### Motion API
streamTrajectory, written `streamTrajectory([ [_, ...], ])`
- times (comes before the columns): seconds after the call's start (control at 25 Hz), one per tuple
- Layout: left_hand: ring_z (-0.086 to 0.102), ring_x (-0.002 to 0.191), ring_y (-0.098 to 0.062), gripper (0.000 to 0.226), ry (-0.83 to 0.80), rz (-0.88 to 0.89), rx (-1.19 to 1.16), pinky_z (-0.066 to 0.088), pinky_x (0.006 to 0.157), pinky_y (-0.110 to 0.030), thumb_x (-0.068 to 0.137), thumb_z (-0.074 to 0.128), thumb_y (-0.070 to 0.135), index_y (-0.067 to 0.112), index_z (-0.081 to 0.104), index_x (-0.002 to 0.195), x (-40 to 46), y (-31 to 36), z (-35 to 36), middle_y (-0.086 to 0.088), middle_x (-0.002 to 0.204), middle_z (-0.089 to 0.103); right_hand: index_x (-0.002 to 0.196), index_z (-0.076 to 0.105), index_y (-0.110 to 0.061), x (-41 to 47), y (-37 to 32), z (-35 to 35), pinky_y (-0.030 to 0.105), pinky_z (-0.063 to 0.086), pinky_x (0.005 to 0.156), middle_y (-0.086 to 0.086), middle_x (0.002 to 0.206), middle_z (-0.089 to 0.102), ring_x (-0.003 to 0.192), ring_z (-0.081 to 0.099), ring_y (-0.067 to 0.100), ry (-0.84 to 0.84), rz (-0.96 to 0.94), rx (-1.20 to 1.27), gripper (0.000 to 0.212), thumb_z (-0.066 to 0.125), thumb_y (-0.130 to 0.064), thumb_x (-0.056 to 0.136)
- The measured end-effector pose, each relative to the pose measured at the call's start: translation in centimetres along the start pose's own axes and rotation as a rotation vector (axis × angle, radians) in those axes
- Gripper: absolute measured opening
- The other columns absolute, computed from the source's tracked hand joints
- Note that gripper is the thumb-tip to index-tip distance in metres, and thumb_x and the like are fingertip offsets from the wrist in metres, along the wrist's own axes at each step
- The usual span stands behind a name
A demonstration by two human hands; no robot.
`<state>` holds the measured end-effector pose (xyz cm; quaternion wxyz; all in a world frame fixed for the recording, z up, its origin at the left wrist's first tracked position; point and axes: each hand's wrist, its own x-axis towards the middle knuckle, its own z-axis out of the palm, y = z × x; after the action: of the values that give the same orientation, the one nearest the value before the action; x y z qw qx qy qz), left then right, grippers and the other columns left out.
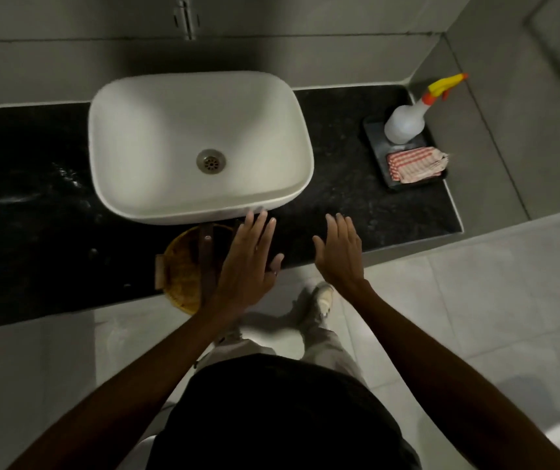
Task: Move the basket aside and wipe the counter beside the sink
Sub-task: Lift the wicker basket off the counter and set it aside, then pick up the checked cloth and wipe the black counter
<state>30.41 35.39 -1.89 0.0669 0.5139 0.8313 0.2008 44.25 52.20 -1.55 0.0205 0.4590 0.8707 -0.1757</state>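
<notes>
The round woven yellow basket (180,269) with a dark strap handle sits on the near edge of the speckled black counter (356,198), below the white rectangular sink (200,144). The left hand (248,262) hovers over it, fingers spread; the right hand (339,252) is also splayed, empty. A striped cloth (416,163) lies in the far-right tray (375,147).

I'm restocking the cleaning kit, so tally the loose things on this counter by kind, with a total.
Basket: 1
Spray bottle: 1
Striped cloth: 1
Tray: 1
Total: 4
</notes>
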Motion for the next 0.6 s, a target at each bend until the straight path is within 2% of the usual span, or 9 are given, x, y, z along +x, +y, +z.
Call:
streamTrajectory([
  [0.16,0.015,0.161,-0.036,0.074,-0.034,0.034,-0.038,0.02,0.132,-0.046,0.102,0.047,0.043,0.007,0.025,0.163,7.7,5.6,2.3,-0.017,0.171,0.023,0.153,0.043,-0.009,7.6,7.5,-4.6,0.053,0.04,0.12,0.017,0.159,0.045,0.152,0.037,0.035,0.072,0.105,0.014,0.058,0.052,-0.04,0.105],
  [0.24,0.01,0.162,-0.035,0.074,-0.064,0.055,-0.009,0.018,0.132,-0.046,0.104,0.045,0.043,0.007,0.022,0.164,11.7,8.1,4.0,-0.016,0.173,0.018,0.15,0.044,-0.005,12.4,11.2,-7.0,0.054,0.042,0.115,0.021,0.153,0.049,0.144,0.043,0.039,0.044,0.149,-0.007,0.057,0.048,-0.041,0.106],
  [0.32,0.006,0.163,-0.034,0.075,-0.118,0.047,0.025,0.015,0.133,-0.046,0.104,0.046,0.043,0.008,0.019,0.165,15.2,9.8,5.7,-0.015,0.174,0.015,0.146,0.043,0.002,16.9,14.1,-9.0,0.053,0.042,0.112,0.027,0.148,0.049,0.138,0.046,0.044,0.015,0.216,-0.012,0.056,0.043,-0.039,0.108],
  [0.4,0.005,0.163,-0.034,0.076,-0.147,0.006,0.072,0.013,0.133,-0.045,0.104,0.047,0.043,0.009,0.018,0.166,18.1,10.8,7.1,-0.014,0.174,0.013,0.148,0.036,0.013,20.7,16.5,-10.1,0.059,0.036,0.116,0.039,0.152,0.041,0.141,0.041,0.052,-0.025,0.297,0.024,0.055,0.033,-0.028,0.112],
  [0.44,0.004,0.163,-0.033,0.076,-0.159,-0.024,0.08,0.012,0.133,-0.044,0.104,0.047,0.043,0.009,0.017,0.166,19.4,11.1,7.7,-0.014,0.175,0.012,0.15,0.032,0.015,22.7,17.9,-10.2,0.061,0.03,0.119,0.041,0.154,0.037,0.144,0.037,0.054,-0.072,0.288,0.04,0.052,0.027,-0.021,0.114],
  [0.52,0.0,0.163,-0.032,0.076,-0.177,-0.091,0.07,0.008,0.133,-0.042,0.105,0.046,0.042,0.011,0.013,0.166,21.3,11.6,8.8,-0.014,0.175,0.008,0.153,0.034,0.01,26.4,20.3,-10.7,0.049,0.019,0.125,0.032,0.162,0.034,0.151,0.032,0.045,-0.291,0.253,0.073,0.046,0.027,-0.016,0.115],
  [0.6,-0.004,0.163,-0.032,0.077,-0.176,-0.151,0.078,0.005,0.132,-0.041,0.105,0.046,0.04,0.013,0.009,0.167,22.1,12.0,9.5,-0.015,0.175,0.004,0.159,0.03,0.0,29.0,21.5,-11.5,0.04,0.013,0.127,0.024,0.168,0.027,0.155,0.027,0.038,-0.449,0.159,-0.01,0.054,0.04,-0.027,0.113],
])
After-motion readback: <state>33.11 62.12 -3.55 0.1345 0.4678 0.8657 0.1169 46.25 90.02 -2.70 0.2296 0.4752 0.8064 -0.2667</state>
